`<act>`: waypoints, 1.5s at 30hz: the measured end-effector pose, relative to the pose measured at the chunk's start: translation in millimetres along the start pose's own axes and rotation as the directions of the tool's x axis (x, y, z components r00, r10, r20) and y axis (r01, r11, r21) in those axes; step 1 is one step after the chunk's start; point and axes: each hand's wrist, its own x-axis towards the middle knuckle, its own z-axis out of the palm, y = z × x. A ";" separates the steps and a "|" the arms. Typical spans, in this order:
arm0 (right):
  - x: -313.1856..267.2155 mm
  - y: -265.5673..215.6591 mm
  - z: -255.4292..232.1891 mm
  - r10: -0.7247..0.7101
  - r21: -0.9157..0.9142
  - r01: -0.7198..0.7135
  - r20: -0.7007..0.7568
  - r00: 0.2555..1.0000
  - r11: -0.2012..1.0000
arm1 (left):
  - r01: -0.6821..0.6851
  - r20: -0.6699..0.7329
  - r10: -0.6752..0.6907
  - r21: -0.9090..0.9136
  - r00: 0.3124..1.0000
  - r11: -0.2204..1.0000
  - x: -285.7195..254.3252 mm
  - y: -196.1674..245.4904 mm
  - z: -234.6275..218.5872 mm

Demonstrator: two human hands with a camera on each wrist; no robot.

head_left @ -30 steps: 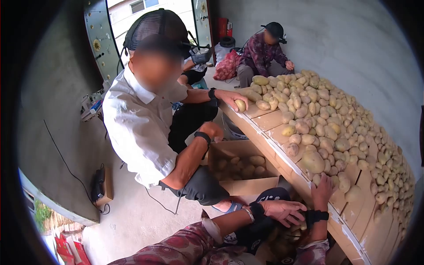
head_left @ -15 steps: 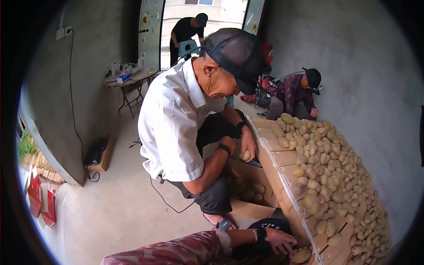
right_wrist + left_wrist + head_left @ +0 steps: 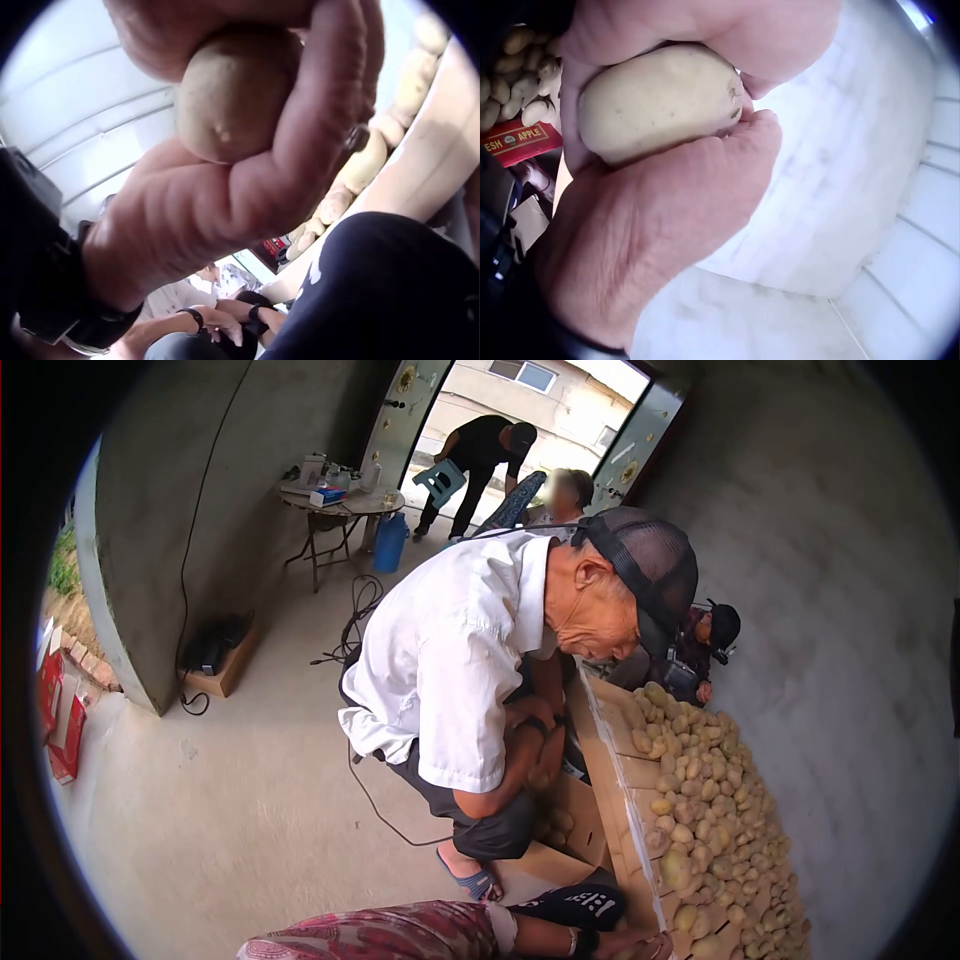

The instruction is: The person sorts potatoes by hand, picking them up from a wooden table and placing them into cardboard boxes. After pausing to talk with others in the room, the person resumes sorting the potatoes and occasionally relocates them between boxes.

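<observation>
In the left wrist view, the left hand (image 3: 667,217) holds a pale oblong potato (image 3: 664,101), with small marks at one end and a finger curled along its far end. The right wrist view shows the right hand (image 3: 232,180) with bent fingers round a potato (image 3: 232,97). Whether both views show the same potato, I cannot tell. In the head view the left hand (image 3: 632,944) is at the bottom edge, beside the board table's edge, and the right hand is out of frame. Potatoes (image 3: 700,830) lie heaped on the table (image 3: 612,760) to the right.
A person in a white shirt (image 3: 450,650) squats close by, over a cardboard box (image 3: 550,862) holding potatoes. Another person sits beyond the heap (image 3: 700,635). A small round table (image 3: 345,505) stands near the doorway, where someone holds a stool (image 3: 440,482). Cables cross the floor.
The head view has swung left, so the heap sits lower and farther right. My right hand has left the heap and the head view. The white-shirted person leans lower over the box.
</observation>
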 end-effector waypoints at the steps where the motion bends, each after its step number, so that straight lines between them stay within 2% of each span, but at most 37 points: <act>1: -3.0 2.8 2.4 -0.002 -0.011 0.002 -0.011 1.000 1.000 | -0.110 0.070 0.107 0.034 0.992 0.993 1.6 -2.2 2.7; 2: -6.4 4.9 4.6 -0.007 -0.021 0.006 -0.024 1.000 1.000 | -0.219 0.143 0.209 0.058 0.967 0.974 3.7 -0.1 10.1; 3: -9.1 6.8 6.7 -0.011 -0.031 0.010 -0.034 0.999 0.999 | -0.220 0.147 0.210 0.055 0.967 0.974 4.9 2.7 16.4; 6: -17.1 11.9 9.9 -0.021 -0.053 0.017 -0.070 0.997 0.998 | -0.119 0.006 0.119 0.115 0.993 0.986 7.1 13.5 34.3; 10: -25.5 15.1 11.7 -0.035 -0.077 0.026 -0.114 0.993 0.997 | 0.032 -0.189 0.002 0.177 0.982 0.984 8.2 24.5 49.2; 13: -30.5 21.4 14.6 -0.044 -0.090 0.031 -0.143 0.989 0.995 | 0.154 -0.338 -0.076 0.209 0.938 0.966 8.5 28.0 53.5; 17: -44.0 32.0 8.4 -0.058 -0.095 0.039 -0.206 0.977 0.995 | 0.335 -0.532 -0.183 0.203 0.827 0.920 8.8 30.2 54.7; 18: -49.6 34.2 4.6 -0.063 -0.094 0.042 -0.228 0.972 0.995 | 0.347 -0.533 -0.197 0.196 0.823 0.917 5.6 18.6 41.5; 19: -55.2 35.6 0.9 -0.068 -0.093 0.046 -0.250 0.966 0.995 | 0.102 -0.329 0.072 0.483 0.942 0.870 1.6 -1.6 11.4; 20: -59.4 37.5 -2.6 -0.072 -0.091 0.049 -0.270 0.960 0.995 | -0.186 -0.044 0.291 0.677 0.956 0.713 -2.4 -26.8 -19.8; 21: -61.0 39.5 -6.0 -0.074 -0.087 0.051 -0.286 0.956 0.995 | -0.112 -0.162 0.355 0.762 0.921 0.638 -6.1 -71.1 -47.6; 22: -62.1 42.6 -9.0 -0.073 -0.082 0.051 -0.303 0.950 0.995 | -0.101 -0.167 0.344 0.761 0.924 0.641 -16.2 -64.9 -42.4; 23: -63.5 44.8 -12.5 -0.074 -0.079 0.051 -0.321 0.944 0.996 | 0.019 -0.211 0.167 0.673 0.963 0.739 -31.3 -49.3 -30.3; 24: -63.8 44.4 -14.7 -0.076 -0.079 0.053 -0.336 0.939 0.996 | 0.147 -0.229 -0.015 0.574 0.973 0.806 -37.4 -44.0 -25.8; 25: -61.1 43.5 -16.4 -0.079 -0.080 0.054 -0.346 0.935 0.995 | 0.151 -0.227 -0.019 0.576 0.974 0.804 -34.2 -43.3 -26.5; 28: -55.7 40.0 -17.8 -0.078 -0.091 0.047 -0.376 0.923 0.995 | 0.351 -0.389 -0.256 0.194 0.885 0.916 -22.8 -64.4 -42.9; 30: -53.2 39.2 -18.4 -0.075 -0.097 0.039 -0.398 0.914 0.995 | 0.434 -0.434 -0.430 -0.094 0.792 0.896 -16.8 -81.9 -54.8; 32: -51.2 40.6 -19.3 -0.067 -0.096 0.029 -0.420 0.905 0.995 | 0.469 -0.426 -0.599 -0.377 0.678 0.799 -15.8 -96.3 -66.8; 33: -50.2 41.0 -19.3 -0.066 -0.096 0.026 -0.432 0.899 0.995 | 0.467 -0.397 -0.678 -0.509 0.618 0.723 -15.5 -88.3 -59.0; 34: -49.0 42.0 -18.7 -0.063 -0.097 0.022 -0.444 0.894 0.995 | 0.467 -0.400 -0.680 -0.510 0.614 0.722 -17.2 -78.9 -51.7; 35: -47.5 43.4 -18.1 -0.058 -0.098 0.015 -0.456 0.888 0.995 | 0.462 -0.508 -0.567 -0.329 0.648 0.823 -18.8 -32.4 -13.9; 36: -46.5 44.0 -17.1 -0.054 -0.099 0.008 -0.467 0.882 0.995 | 0.450 -0.588 -0.435 -0.132 0.682 0.884 -19.4 -5.3 8.0; 37: -46.0 44.0 -16.5 -0.052 -0.101 0.004 -0.480 0.876 0.995 | 0.452 -0.590 -0.438 -0.135 0.678 0.882 -18.9 -6.5 5.8; 39: -56.5 44.1 -21.1 -0.065 -0.096 0.017 -0.531 0.845 0.995 | 0.276 -0.546 -0.119 0.216 0.829 0.936 -17.8 -22.9 -1.5; 40: -76.3 43.3 -21.1 -0.087 -0.091 0.041 -0.580 0.810 0.995 | -0.145 -0.093 0.386 0.827 0.918 0.543 -23.3 -57.6 -34.5; 41: -83.4 46.0 -31.6 -0.118 -0.082 0.086 -0.640 0.759 0.993 | 0.275 -0.357 -0.136 0.377 0.924 0.884 -16.9 -22.3 -6.8; 42: -76.8 49.9 -48.9 -0.200 -0.310 0.043 -0.496 0.845 0.950 | 0.263 -0.314 -0.138 0.400 0.939 0.878 -14.7 -7.4 5.1; 43: -81.3 52.0 -64.4 -0.232 -0.525 0.008 -0.362 0.903 0.851 | 0.308 -0.317 -0.214 0.287 0.924 0.907 -11.6 -16.2 3.2; 44: -94.8 53.1 -66.2 -0.424 -0.952 0.060 -0.078 0.902 0.301 | 0.454 -0.459 -0.453 -0.115 0.764 0.883 -7.7 -0.5 14.0; 45: -89.4 49.6 -73.0 -0.263 -0.470 0.088 -0.321 0.910 0.878 | 0.403 -0.410 -0.379 -0.030 0.830 0.915 -7.6 -3.4 2.0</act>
